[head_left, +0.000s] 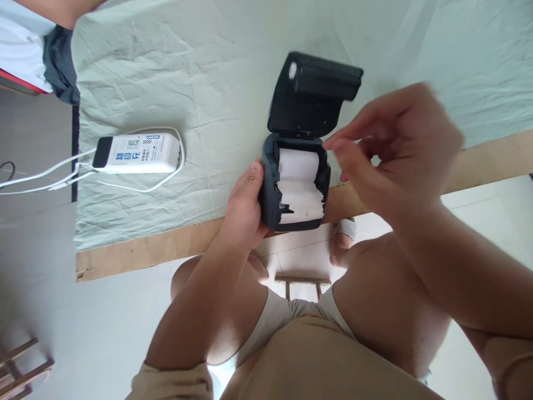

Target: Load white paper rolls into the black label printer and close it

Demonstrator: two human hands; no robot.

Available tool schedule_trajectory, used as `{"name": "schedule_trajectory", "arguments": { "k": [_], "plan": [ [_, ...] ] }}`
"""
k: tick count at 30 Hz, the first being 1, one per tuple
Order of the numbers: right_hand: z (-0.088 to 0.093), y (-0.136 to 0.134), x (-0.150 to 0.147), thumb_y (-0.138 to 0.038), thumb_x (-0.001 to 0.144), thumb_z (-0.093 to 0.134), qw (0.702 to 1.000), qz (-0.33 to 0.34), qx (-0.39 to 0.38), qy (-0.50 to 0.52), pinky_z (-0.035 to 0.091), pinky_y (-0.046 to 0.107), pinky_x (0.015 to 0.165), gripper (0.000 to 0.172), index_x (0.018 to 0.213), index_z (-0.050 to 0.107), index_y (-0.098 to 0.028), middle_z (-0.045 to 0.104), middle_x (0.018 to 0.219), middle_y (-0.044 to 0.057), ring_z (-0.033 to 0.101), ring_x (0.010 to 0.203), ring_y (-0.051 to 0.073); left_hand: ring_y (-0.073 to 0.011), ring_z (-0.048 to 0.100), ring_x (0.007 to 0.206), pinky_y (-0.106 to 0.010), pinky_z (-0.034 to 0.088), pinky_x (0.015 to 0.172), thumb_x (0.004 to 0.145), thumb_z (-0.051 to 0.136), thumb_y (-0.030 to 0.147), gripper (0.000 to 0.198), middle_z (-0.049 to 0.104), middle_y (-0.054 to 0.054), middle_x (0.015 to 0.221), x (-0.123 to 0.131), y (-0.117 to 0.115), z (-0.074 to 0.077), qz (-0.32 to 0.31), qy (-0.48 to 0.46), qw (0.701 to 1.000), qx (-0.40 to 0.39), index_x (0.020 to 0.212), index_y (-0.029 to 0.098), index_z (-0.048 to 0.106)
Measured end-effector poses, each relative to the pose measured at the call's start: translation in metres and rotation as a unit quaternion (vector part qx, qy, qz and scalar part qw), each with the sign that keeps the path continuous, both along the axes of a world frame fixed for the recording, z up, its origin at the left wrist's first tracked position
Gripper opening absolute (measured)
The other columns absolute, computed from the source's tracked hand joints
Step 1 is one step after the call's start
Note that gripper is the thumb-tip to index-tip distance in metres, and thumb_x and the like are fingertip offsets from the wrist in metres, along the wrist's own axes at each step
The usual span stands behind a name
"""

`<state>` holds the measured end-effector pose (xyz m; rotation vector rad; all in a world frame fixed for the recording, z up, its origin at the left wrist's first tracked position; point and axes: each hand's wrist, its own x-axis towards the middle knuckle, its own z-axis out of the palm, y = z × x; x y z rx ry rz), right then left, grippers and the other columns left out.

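Observation:
A small dark printer-like device (270, 189) is held over the table's front edge, its black lid (310, 105) swung open away from me. Inside lies a roll of white paper (297, 178) with a ragged, torn end toward me. My left hand (246, 208) grips the device by its left side. To the right of the lid hinge is my right hand (395, 141), thumb and index fingertip pinched together near the device's upper right corner. Whether anything small sits in that pinch cannot be made out.
On the green cloth (216, 72) at the left lies a white power bank or strip (144, 153) with white cables running left. A person's arm (58, 8) shows at the top left. Wooden stool parts (25, 366) stand at the lower left.

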<state>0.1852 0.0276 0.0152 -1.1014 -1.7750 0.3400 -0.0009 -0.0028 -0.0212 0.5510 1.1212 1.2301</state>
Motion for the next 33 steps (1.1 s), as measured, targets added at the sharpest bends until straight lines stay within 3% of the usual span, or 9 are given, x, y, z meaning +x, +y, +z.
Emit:
{"name": "schedule_trajectory", "arguments": {
  "k": [5, 10, 15, 18, 20, 22, 25, 30, 33],
  "plan": [
    [-0.002, 0.012, -0.001, -0.028, 0.085, 0.069, 0.962, 0.022, 0.042, -0.269, 0.025, 0.031, 0.049, 0.010, 0.094, 0.072, -0.027, 0.063, 0.062, -0.004, 0.054, 0.052, 0.016, -0.0271, 0.083, 0.094, -0.038, 0.069, 0.081, 0.097, 0.070, 0.055, 0.032, 0.077, -0.001, 0.080, 0.000, 0.000, 0.003, -0.037, -0.041, 0.998, 0.003, 0.098, 0.024, 0.069],
    [0.011, 0.013, 0.002, -0.031, 0.082, 0.072, 0.949, 0.086, -0.031, -0.303, 0.027, 0.032, 0.048, 0.025, 0.107, 0.072, -0.031, 0.068, 0.068, -0.005, 0.049, 0.050, 0.014, -0.0303, 0.083, 0.096, -0.040, 0.070, 0.079, 0.095, 0.069, 0.064, 0.041, 0.077, -0.003, 0.080, 0.000, 0.000, 0.007, -0.084, -0.050, 0.995, -0.002, 0.096, 0.023, 0.070],
    [0.032, 0.004, 0.019, -0.026, 0.082, 0.075, 0.985, 0.097, -0.108, -0.088, 0.040, 0.031, 0.044, 0.037, 0.117, 0.071, -0.036, 0.077, 0.096, -0.005, 0.055, 0.052, 0.010, -0.0312, 0.083, 0.095, -0.040, 0.071, 0.075, 0.095, 0.067, 0.069, 0.047, 0.080, -0.004, 0.086, -0.001, -0.001, 0.006, -0.070, -0.031, 0.997, -0.014, 0.100, 0.023, 0.072],
    [0.019, 0.013, 0.032, -0.016, 0.084, 0.064, 0.978, 0.082, -0.117, 0.150, 0.043, 0.029, 0.044, 0.035, 0.114, 0.068, -0.036, 0.074, 0.096, -0.004, 0.062, 0.062, 0.014, -0.0318, 0.083, 0.092, -0.039, 0.071, 0.069, 0.092, 0.069, 0.071, 0.048, 0.082, -0.004, 0.092, -0.001, -0.001, 0.005, -0.072, -0.044, 0.996, -0.038, 0.105, 0.025, 0.074],
    [-0.001, 0.023, 0.038, -0.019, 0.082, 0.070, 0.962, 0.075, -0.167, 0.202, 0.041, 0.029, 0.042, 0.029, 0.109, 0.066, -0.031, 0.069, 0.086, -0.003, 0.057, 0.056, 0.013, -0.0314, 0.084, 0.088, -0.039, 0.070, 0.064, 0.093, 0.068, 0.071, 0.048, 0.082, -0.004, 0.093, -0.002, -0.001, 0.005, -0.075, -0.051, 0.995, -0.045, 0.108, 0.026, 0.075],
    [-0.020, 0.032, 0.040, -0.028, 0.085, 0.077, 0.973, 0.042, -0.162, 0.157, 0.040, 0.030, 0.044, 0.019, 0.098, 0.062, -0.027, 0.061, 0.074, -0.003, 0.052, 0.052, 0.013, -0.0314, 0.084, 0.086, -0.040, 0.071, 0.063, 0.094, 0.066, 0.071, 0.048, 0.082, -0.004, 0.091, -0.003, -0.001, 0.004, -0.076, -0.048, 0.995, -0.046, 0.108, 0.026, 0.076],
    [-0.035, 0.037, 0.041, -0.047, 0.092, 0.075, 0.993, 0.010, -0.103, 0.053, 0.045, 0.034, 0.052, 0.030, 0.087, 0.053, -0.027, 0.054, 0.068, -0.004, 0.053, 0.053, 0.014, -0.0315, 0.084, 0.090, -0.041, 0.072, 0.068, 0.096, 0.064, 0.070, 0.046, 0.081, -0.003, 0.088, -0.004, -0.001, 0.003, -0.060, -0.034, 0.997, -0.037, 0.106, 0.027, 0.076],
    [-0.032, 0.038, 0.048, -0.060, 0.096, 0.067, 0.992, -0.036, -0.032, -0.118, 0.056, 0.047, 0.082, 0.032, 0.095, 0.058, -0.029, 0.072, 0.097, 0.006, 0.069, 0.091, 0.027, -0.0322, 0.084, 0.092, -0.042, 0.072, 0.072, 0.096, 0.063, 0.071, 0.048, 0.081, -0.004, 0.088, -0.003, -0.001, 0.003, -0.067, -0.037, 0.997, -0.034, 0.108, 0.027, 0.076],
    [-0.041, 0.044, 0.054, -0.056, 0.088, 0.079, 0.983, -0.065, -0.043, -0.164, 0.056, 0.046, 0.085, 0.038, 0.109, 0.061, -0.029, 0.074, 0.106, 0.008, 0.069, 0.093, 0.027, -0.0322, 0.084, 0.089, -0.043, 0.072, 0.071, 0.096, 0.062, 0.072, 0.050, 0.081, -0.004, 0.087, -0.003, -0.001, 0.003, -0.067, -0.039, 0.996, -0.040, 0.108, 0.026, 0.076]
  ]
}}
